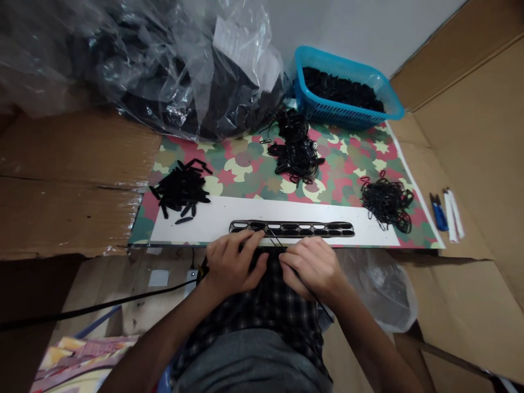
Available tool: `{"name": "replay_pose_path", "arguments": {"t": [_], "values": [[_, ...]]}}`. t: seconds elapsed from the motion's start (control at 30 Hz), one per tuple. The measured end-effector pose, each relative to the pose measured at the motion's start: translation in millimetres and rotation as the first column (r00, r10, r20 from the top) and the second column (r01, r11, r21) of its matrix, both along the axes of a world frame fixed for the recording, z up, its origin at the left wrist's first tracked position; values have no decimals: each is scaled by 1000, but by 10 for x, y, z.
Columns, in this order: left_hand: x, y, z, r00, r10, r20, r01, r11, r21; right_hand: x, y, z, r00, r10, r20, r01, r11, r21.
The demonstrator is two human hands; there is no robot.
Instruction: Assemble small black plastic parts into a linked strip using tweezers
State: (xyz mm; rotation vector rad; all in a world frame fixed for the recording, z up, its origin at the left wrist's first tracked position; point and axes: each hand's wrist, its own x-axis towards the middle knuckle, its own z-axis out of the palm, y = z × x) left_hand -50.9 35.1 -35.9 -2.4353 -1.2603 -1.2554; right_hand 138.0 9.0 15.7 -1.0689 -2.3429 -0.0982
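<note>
Left hand [233, 263] curled, palm down, fingertips at the near edge of a slotted black strip [291, 229] at 12 o'clock — grip unclear. Right hand [313, 267] closed on a thin black cord [318, 302], wrist angled inward. Black elastic loops [387, 203] at 2 o'clock — blue plastic basket [339, 87] beyond, at 1 o'clock.

To your upper right sits a blue plastic basket [339, 112] full of small black pieces, with a clear plastic bag [180, 71] of black items slumped beside it. A pile of black loops [387, 203] lies on the camouflage-print mat [254, 164]. Blue-handled snips [439, 213] rest on the cardboard [470, 164] at your right, just beside white strips [453, 215].
</note>
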Motion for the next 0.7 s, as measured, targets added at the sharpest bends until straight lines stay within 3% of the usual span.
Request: {"name": "replay_pose_path", "arguments": {"t": [0.7], "values": [[41, 68, -24, 999, 23, -29, -21, 997, 73, 40, 64, 4, 994, 51, -98, -47, 998, 39]]}}
